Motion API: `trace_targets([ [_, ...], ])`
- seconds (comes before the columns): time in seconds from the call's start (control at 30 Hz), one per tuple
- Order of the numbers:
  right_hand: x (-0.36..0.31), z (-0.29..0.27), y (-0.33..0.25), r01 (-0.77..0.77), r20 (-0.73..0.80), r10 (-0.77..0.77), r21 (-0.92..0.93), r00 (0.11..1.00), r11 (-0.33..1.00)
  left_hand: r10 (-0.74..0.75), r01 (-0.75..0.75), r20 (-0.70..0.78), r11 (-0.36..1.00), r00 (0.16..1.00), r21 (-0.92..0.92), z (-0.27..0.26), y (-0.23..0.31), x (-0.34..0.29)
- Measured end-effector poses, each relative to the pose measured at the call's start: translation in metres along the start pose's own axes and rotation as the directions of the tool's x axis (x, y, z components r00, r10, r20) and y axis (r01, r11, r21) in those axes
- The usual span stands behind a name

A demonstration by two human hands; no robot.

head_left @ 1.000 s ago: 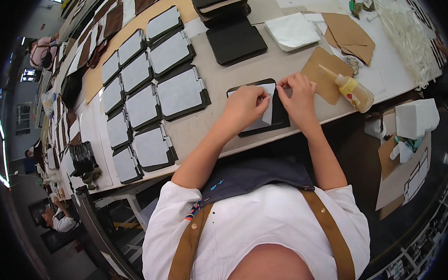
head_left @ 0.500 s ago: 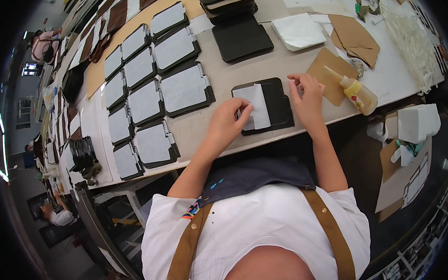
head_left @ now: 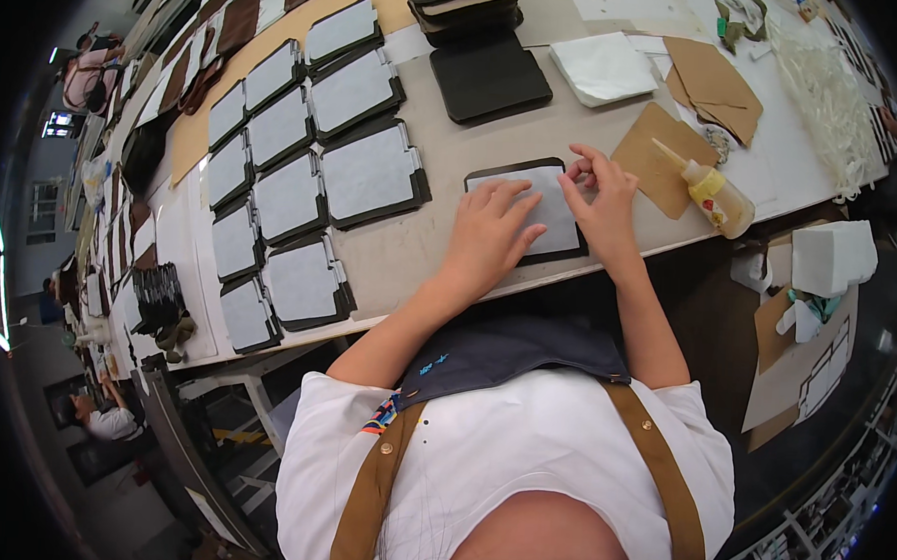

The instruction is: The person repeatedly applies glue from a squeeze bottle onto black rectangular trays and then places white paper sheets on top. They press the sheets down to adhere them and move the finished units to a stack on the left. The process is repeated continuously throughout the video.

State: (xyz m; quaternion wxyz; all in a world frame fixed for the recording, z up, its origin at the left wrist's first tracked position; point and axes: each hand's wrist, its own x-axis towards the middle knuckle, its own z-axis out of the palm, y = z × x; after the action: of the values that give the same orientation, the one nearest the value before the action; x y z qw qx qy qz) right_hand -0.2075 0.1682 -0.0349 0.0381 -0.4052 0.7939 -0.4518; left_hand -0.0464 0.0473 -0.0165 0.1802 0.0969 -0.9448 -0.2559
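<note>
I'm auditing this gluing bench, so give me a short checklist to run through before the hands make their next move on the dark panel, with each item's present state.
1. Left hand flat on the white rectangular sheet: ok.
2. Right hand fingertips at the sheet's right edge: ok.
3. Sheet lies inside the black rectangular panel, dark border showing at top: ok.
4. Sheet fully stuck, no bubbles: cannot tell.
5. Yellowish squeeze bottle with pointed nozzle beside the right hand, apart from the panel: ok.
6. Bottle upright: not ok, it lies tilted on the table.
</note>
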Motion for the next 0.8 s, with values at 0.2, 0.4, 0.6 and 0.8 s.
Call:
trace_targets([
  [0.2,-0.001,0.006,0.002,0.007,-0.030,-0.006,0.051,1.000,0.999,0.081,-0.084,0.042,0.994,0.996,0.064,0.013,-0.002,0.003],
  [0.4,0.000,0.004,0.007,-0.017,-0.054,0.021,0.091,0.998,0.996,0.093,-0.096,0.044,0.991,0.995,0.093,0.015,-0.001,0.007],
  [0.6,0.001,-0.001,0.012,0.028,-0.064,-0.039,-0.161,0.997,0.987,0.094,-0.094,0.000,0.995,0.996,-0.029,0.013,-0.007,0.024],
  [0.8,0.003,0.007,0.005,0.008,-0.061,-0.022,-0.210,0.998,0.978,0.019,-0.029,-0.096,0.993,0.995,-0.111,0.016,-0.027,0.059],
])
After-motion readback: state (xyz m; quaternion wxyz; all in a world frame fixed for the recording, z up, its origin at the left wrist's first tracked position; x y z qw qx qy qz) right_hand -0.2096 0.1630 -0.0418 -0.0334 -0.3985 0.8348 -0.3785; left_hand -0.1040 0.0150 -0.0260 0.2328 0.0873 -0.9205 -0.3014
